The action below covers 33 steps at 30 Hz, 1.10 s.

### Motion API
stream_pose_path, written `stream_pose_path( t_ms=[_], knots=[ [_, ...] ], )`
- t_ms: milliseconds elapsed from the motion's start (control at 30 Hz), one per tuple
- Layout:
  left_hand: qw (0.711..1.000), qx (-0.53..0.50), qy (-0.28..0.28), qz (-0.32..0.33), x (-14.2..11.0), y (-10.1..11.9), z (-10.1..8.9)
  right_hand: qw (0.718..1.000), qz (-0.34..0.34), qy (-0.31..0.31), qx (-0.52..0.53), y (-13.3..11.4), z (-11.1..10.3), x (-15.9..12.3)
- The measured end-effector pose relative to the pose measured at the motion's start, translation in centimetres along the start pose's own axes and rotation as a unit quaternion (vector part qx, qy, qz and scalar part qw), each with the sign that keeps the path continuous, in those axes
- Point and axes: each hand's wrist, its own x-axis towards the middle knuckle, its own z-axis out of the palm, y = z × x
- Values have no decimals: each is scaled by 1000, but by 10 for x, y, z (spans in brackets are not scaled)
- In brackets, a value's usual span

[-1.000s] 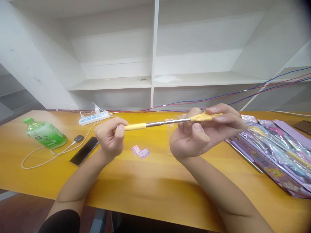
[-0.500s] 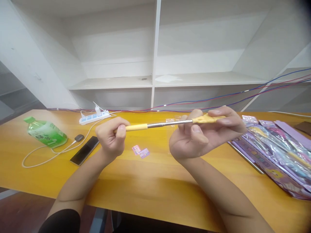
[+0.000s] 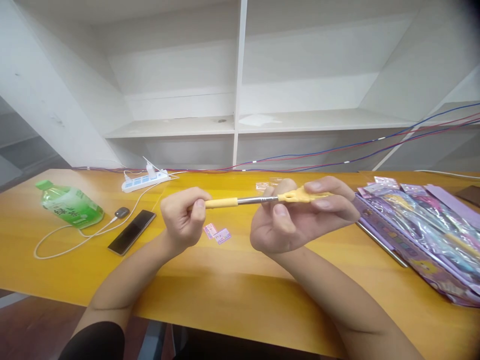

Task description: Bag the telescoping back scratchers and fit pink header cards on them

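A yellow-and-silver telescopic stick (image 3: 258, 200) is held nearly level above the table. My left hand (image 3: 185, 217) makes a fist round the yellow handle at its left end. At the other end is a yellow moulded head, which my right hand (image 3: 303, 215) grips between its fingers, palm turned up. Part of that head is hidden by the fingers, so its full shape cannot be made out. Beneath the stick, on the table, lie two small pink and purple printed cards (image 3: 217, 233).
On the left are a green bottle (image 3: 73, 205) lying on its side, a phone (image 3: 132, 232), a white cable with a dark plug-like piece, and a power strip (image 3: 145, 181). Plastic-wrapped items (image 3: 431, 215) lie in a purple box at right. White shelves (image 3: 240, 125) rise behind the table.
My hands have come closer together, the left moving right and the right moving left and slightly down. Less of the stick's silver shaft shows between them.
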Motion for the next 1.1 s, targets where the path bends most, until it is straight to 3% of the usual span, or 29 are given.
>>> stream_pose_path(
  t_ms=[300, 600, 867, 933, 1033, 1100],
  knots=[
    [999, 12, 39, 15, 2, 1, -7, 999, 0, 0, 44, 5, -2, -13],
    [1000, 11, 28, 1, 2, 8, -6, 999, -31, 16, 5, 2, -5, -12],
    [999, 28, 22, 10, 5, 8, -6, 1000, -19, 3, 3, 2, -2, -19],
    [999, 27, 15, 15, 8, 7, -10, 1000, -17, -12, 18, 2, -1, -16],
    [1000, 18, -15, 1, 13, 3, -16, 995, -9, -81, 49, 2, -1, 2],
    [997, -7, -63, -37, 17, 1, -20, 985, 51, -143, 81, 3, -4, 22]
  ],
)
